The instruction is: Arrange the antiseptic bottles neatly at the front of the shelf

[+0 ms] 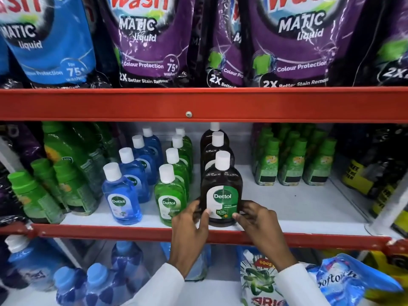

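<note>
- Shop shelving w/ red front rails (132,104) and a white middle shelf (287,208) fills the view; person stands close, both white sleeves coming up from the bottom edge.
- Nearest, below the rail: blue bottles (97,281) at lower left, a detergent pouch (260,281) and a blue softener bag (344,281) at lower right.
- Left hand (189,226) and right hand (258,221) reach over the lower rail, each wrapped round one side of the brown antiseptic bottle (221,188); thumbs press on the label front.
- That bottle stands upright at the front edge of the middle shelf, white cap up, label facing out.
- Just left of it: front green antiseptic bottle (169,195), then front blue antiseptic bottle (121,197), both upright near the front edge, apart from each other.
- Behind each front bottle a row of the same colour runs toward the back; two more brown ones behind the held one.
- Further left and right: green-capped bottles (293,164), the left group leaning.
- Top shelf: purple laundry pouches (150,45) and a blue laundry pouch (50,45).
</note>
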`<state>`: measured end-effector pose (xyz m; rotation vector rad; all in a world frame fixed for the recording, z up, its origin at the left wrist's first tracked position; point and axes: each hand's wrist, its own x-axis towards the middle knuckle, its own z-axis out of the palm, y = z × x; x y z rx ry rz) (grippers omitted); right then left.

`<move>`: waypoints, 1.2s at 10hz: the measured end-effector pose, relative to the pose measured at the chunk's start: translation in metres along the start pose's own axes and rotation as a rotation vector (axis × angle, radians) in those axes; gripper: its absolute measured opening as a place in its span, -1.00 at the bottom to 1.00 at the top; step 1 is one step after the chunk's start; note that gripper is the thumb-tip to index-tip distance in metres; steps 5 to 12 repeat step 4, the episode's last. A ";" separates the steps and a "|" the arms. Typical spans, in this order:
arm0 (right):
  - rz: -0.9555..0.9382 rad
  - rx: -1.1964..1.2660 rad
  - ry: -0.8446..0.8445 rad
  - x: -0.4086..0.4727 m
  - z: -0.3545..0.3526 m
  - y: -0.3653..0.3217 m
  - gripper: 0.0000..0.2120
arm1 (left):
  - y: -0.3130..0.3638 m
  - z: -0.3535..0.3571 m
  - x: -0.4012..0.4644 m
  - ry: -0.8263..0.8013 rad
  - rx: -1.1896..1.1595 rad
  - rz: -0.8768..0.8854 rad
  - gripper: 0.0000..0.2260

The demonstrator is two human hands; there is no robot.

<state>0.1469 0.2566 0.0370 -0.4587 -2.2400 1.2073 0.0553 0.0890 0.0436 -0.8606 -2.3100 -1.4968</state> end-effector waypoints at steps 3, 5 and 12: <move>0.022 0.029 -0.021 0.003 0.002 0.007 -0.73 | -0.010 0.002 -0.002 0.009 -0.015 -0.005 -0.76; 0.035 0.046 -0.019 0.002 0.001 0.002 -0.73 | -0.007 0.001 -0.003 0.024 -0.017 -0.008 -0.72; 0.035 0.046 -0.019 0.002 0.001 0.002 -0.73 | -0.007 0.001 -0.003 0.024 -0.017 -0.008 -0.72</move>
